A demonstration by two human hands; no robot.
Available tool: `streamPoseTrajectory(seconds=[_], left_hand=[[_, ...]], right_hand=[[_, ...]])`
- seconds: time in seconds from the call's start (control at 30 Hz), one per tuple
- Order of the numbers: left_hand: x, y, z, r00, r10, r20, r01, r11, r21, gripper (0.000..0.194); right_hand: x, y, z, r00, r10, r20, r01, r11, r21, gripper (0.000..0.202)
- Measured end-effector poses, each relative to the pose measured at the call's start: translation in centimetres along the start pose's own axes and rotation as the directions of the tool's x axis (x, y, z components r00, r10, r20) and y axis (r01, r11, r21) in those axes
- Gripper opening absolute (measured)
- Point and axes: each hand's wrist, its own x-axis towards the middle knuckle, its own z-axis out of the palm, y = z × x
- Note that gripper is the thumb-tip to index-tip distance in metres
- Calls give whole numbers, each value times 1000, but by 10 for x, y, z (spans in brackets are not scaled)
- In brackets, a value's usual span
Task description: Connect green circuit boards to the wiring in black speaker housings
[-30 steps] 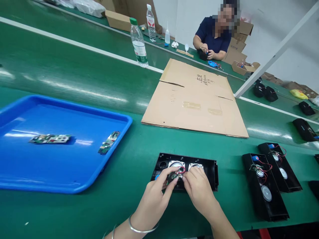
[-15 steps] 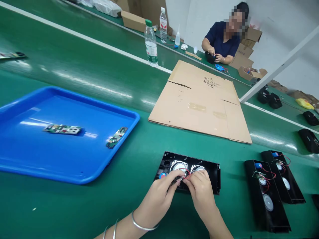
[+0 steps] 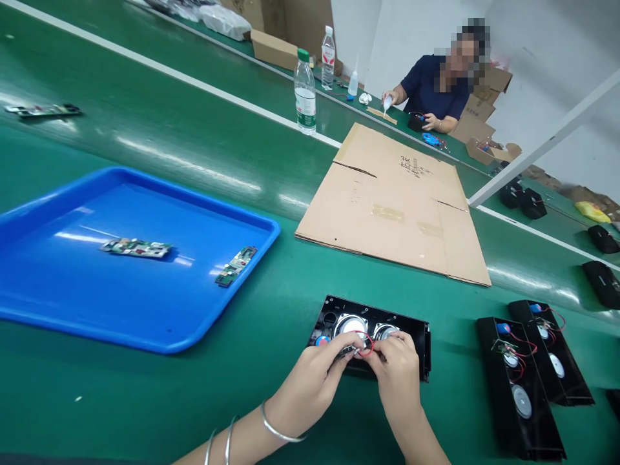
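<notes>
A black speaker housing (image 3: 411, 339) lies in front of me with two round speakers (image 3: 351, 326) inside. Its blue part (image 3: 322, 340) shows at the left end. Above the housing, my left hand (image 3: 322, 368) is closed on a small circuit board (image 3: 345, 352), mostly hidden by the fingers. My right hand (image 3: 394, 361) is closed beside it, fingertips pinching a red wire (image 3: 372, 345) that loops between both hands. The exact spot where wire and board meet is covered by my fingers.
To the left is a blue tray (image 3: 194, 332) holding two circuit boards (image 3: 138, 248). Flattened cardboard (image 3: 387, 194) lies ahead, near a water bottle (image 3: 305, 97). Two more speaker housings (image 3: 520, 387) sit at right. Across the bench a co-worker (image 3: 438, 84) handles a white squeeze bottle (image 3: 387, 103).
My view has shifted slightly. Both hands stay over the housing with the board and wire, fingers barely changed. The co-worker has picked up the white squeeze bottle.
</notes>
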Motion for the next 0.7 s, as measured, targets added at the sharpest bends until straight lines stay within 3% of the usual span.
streamPoseTrajectory(seconds=[0.17,0.4,0.53,0.7], left_hand=[[4,8,-2,994,-107,26,108,993,-55,21],[3,4,-2,952,-295,79,303,942,-145,21],[0,-2,-1,962,-261,80,270,952,-146,23],[0,6,-6,938,-346,5,336,907,-253,25]], right_hand=[[0,1,0,1000,26,12,-26,999,20,47],[-10,22,-33,971,33,237,-59,993,101,26],[-10,42,-52,951,68,302,-67,998,-14,62],[3,46,-50,811,75,580,-5,993,-121,113]])
